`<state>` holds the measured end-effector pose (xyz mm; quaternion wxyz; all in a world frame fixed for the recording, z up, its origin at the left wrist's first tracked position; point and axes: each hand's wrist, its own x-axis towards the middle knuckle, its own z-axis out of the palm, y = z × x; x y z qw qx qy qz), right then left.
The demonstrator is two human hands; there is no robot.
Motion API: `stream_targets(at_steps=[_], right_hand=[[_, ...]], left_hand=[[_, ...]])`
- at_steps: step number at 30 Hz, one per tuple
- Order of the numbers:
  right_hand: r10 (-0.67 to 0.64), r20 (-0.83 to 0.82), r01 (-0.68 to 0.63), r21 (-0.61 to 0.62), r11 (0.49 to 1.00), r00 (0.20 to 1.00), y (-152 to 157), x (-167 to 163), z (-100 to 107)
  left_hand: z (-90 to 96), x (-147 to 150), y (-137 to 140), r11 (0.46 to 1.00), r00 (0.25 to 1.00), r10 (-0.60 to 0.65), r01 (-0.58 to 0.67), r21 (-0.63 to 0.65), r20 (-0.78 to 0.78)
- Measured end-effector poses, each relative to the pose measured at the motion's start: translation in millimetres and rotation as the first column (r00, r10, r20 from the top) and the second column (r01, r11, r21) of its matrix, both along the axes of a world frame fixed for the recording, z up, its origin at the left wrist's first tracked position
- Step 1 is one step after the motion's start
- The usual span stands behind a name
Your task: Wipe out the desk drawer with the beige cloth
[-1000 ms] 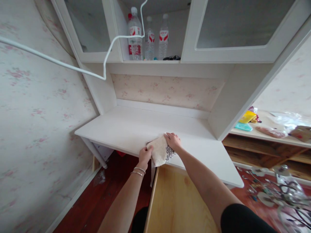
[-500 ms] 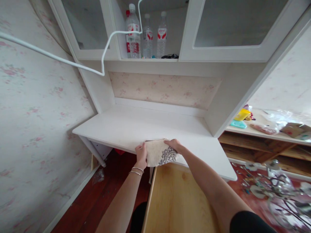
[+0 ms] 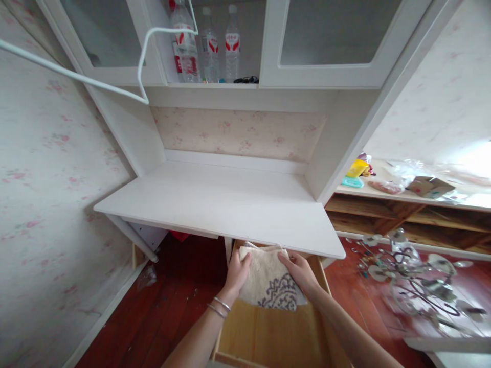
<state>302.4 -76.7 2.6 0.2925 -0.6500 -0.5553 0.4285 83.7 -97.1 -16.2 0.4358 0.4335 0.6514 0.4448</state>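
A folded cream cloth [image 3: 264,271] with a dark scroll pattern on its lower right is held between my two hands. My left hand [image 3: 237,276] pinches its left edge, thumb on top. At the right edge, my right hand [image 3: 302,273] grips it the same way. The cloth is over the far part of a pulled-out wooden drawer [image 3: 274,332]; whether it touches the drawer's bottom I cannot tell. The white desk [image 3: 215,197] lies just beyond my hands.
Several plastic bottles [image 3: 232,48] stand on the cabinet shelf above the desk. A white bent rod [image 3: 95,88] crosses the upper left. To the right, a disassembled chandelier [image 3: 414,281] lies on the red floor, below a low shelf unit [image 3: 364,207] holding bags and a box.
Both hands have brought the cloth from the desk's front edge down and toward me, over the drawer. The view has shifted to the right.
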Motion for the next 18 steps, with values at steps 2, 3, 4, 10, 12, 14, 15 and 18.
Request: stream_targets(at_steps=[2,3,4,10,12,14,15,18], right_hand=[[0.002,0.138,0.005,-0.051,0.999,0.990,1.7,6.4,-17.5],[0.015,0.202,0.003,-0.085,0.996,0.979,3.9,7.7,-25.7],[0.026,0.248,0.003,-0.117,0.993,0.968,5.8,7.6,-33.1],[0.303,0.477,-0.327,-0.035,0.944,0.825,-10.9,-20.6,-64.9],[0.452,0.539,-0.498,-0.069,0.864,0.710,-22.1,-38.6,-73.6],[0.555,0.571,-0.594,-0.142,0.792,0.605,-27.9,-58.3,-82.3],[0.583,0.583,-0.615,-0.174,0.769,0.565,-27.9,-68.2,-86.3],[0.592,0.612,-0.619,-0.204,0.759,0.524,-17.5,-96.5,-95.3]], left_hand=[[-10.8,9.6,6.5,0.999,0.999,0.009,-0.010,-0.043,-0.032],[-14.7,12.5,10.1,0.998,0.999,0.015,-0.017,-0.068,-0.034],[-17.2,13.8,12.9,0.996,0.999,0.020,-0.023,-0.087,-0.035],[-5.6,-5.1,-25.3,0.999,1.000,-0.003,0.003,-0.040,-0.012],[-4.0,-13.7,-63.3,0.988,0.988,-0.152,0.152,0.014,0.008],[-10.9,-17.8,-104.5,0.976,0.968,-0.215,0.216,-0.008,-0.127],[-17.4,-17.8,-123.4,0.971,0.944,-0.235,0.237,-0.017,-0.231],[-42.6,-10.1,-163.4,0.955,0.808,-0.229,0.295,0.036,-0.544]])
